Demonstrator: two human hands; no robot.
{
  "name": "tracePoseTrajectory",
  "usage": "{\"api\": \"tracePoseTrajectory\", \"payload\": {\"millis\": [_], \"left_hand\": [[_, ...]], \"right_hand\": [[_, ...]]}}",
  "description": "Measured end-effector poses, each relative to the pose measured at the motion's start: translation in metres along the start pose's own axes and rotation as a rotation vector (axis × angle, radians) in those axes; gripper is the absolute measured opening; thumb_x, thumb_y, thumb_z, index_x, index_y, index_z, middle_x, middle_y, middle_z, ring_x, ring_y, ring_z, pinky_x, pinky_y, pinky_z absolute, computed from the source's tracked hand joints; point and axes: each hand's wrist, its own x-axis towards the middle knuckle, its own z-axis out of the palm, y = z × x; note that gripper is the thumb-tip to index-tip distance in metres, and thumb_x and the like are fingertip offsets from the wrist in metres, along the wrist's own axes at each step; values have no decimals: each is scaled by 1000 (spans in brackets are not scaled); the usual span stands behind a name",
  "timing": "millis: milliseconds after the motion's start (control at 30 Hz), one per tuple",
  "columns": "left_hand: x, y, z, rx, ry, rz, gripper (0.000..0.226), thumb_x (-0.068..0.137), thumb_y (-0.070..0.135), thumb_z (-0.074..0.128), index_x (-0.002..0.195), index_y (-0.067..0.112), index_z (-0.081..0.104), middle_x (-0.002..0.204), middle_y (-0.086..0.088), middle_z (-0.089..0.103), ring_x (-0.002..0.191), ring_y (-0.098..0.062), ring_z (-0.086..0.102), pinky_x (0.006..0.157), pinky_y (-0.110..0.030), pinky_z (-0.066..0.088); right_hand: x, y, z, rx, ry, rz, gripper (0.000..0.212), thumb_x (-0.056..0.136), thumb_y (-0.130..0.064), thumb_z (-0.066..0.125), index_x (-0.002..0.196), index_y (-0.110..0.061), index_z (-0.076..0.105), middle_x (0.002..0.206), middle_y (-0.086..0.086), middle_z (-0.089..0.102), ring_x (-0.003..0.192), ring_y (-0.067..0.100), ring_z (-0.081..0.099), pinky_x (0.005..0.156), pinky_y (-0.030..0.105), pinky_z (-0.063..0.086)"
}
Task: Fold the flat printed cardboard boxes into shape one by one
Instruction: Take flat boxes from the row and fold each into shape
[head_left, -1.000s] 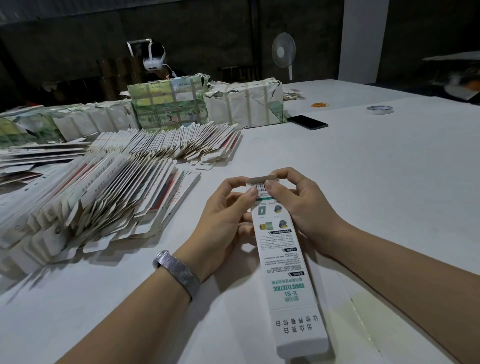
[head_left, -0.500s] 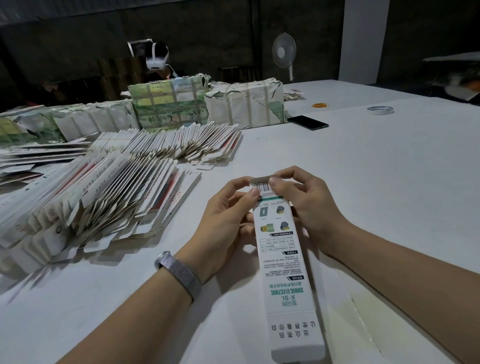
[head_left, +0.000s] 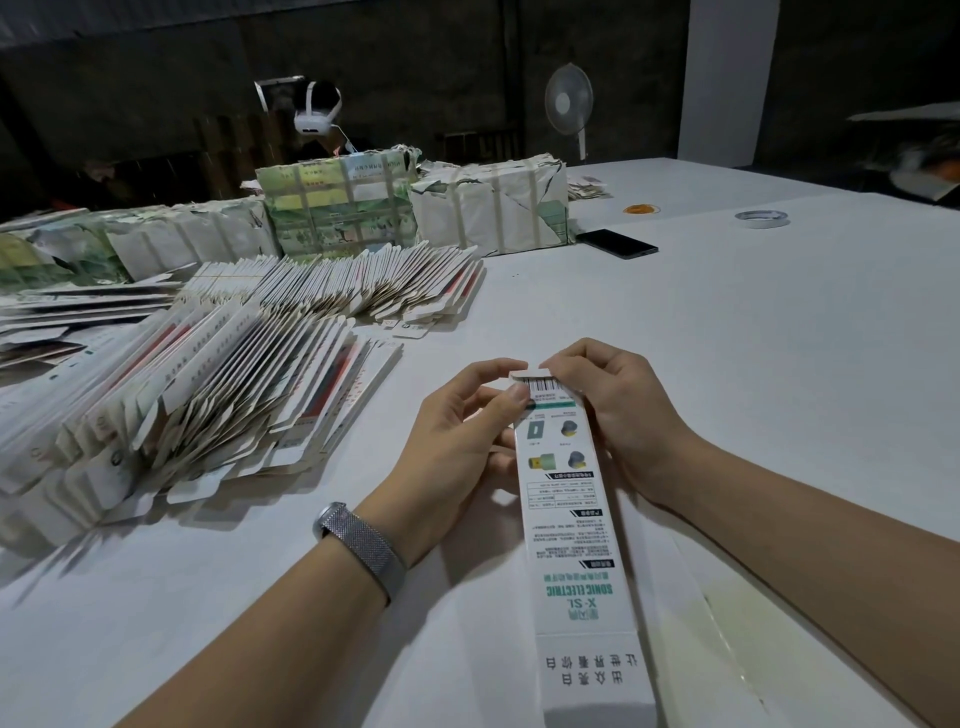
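On a white table (head_left: 727, 322), two hands are closing a long printed box (head_left: 569, 519).
Left hand (head_left: 457, 431) and right hand (head_left: 613, 415) are both pinching its far end, steadying it while tucking the end flap (head_left: 530, 373); flat boxes (head_left: 208, 384) are waiting alongside.

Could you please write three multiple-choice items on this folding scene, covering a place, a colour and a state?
1. Where does the phone lie?
A. right of the wrapped bundles
B. on the fanned stack
C. under the box

2. What colour is the large print on the box?
A. red
B. green
C. purple

3. What is the right hand doing?
A. lying flat
B. pinching the box's end flap
C. lifting the tape

Answers: 1 A, it sits on the table beside them; 2 B, the lettering is green; 3 B, its fingers close on the flap.
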Motion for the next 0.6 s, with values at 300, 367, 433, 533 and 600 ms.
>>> {"api": "tracePoseTrajectory", "payload": {"millis": [300,367,433,533,600], "left_hand": [[2,-4,1,20,32,6,26,82,26,71,106,17,72,75,-5,66,53,-21,65,41,-21,48],[2,-3,1,22,26,11,30,82,26,71,110,14,70,75,-5,65,53,-20,66,41,-20,48],[1,-3,1,21,23,17,32,82,25,72,111,12,70,77,-7,65,51,-20,65,41,-20,48],[1,-3,0,16,13,21,29,85,23,74,111,12,70,79,-10,63,51,-20,65,41,-20,49],[1,-4,0,32,10,23,30,85,26,76,111,13,70,79,-10,64,53,-22,67,41,-22,50]], "right_hand": [[0,-1,3,-117,-1,-5,18,95,-14,64,78,-13,64,69,7,70,59,20,69,55,28,51],[0,-2,3,-132,-6,6,16,94,-18,67,80,-10,63,70,9,70,58,21,68,56,29,51],[0,-4,4,-157,-45,38,17,96,-20,64,83,-9,63,67,7,70,56,20,68,53,27,50],[0,-8,3,-171,-96,77,17,98,-18,60,83,-10,64,63,6,70,54,17,67,49,23,49],[0,-10,1,-168,-102,85,17,99,-16,59,83,-11,64,64,6,70,54,19,68,47,22,48]]}}
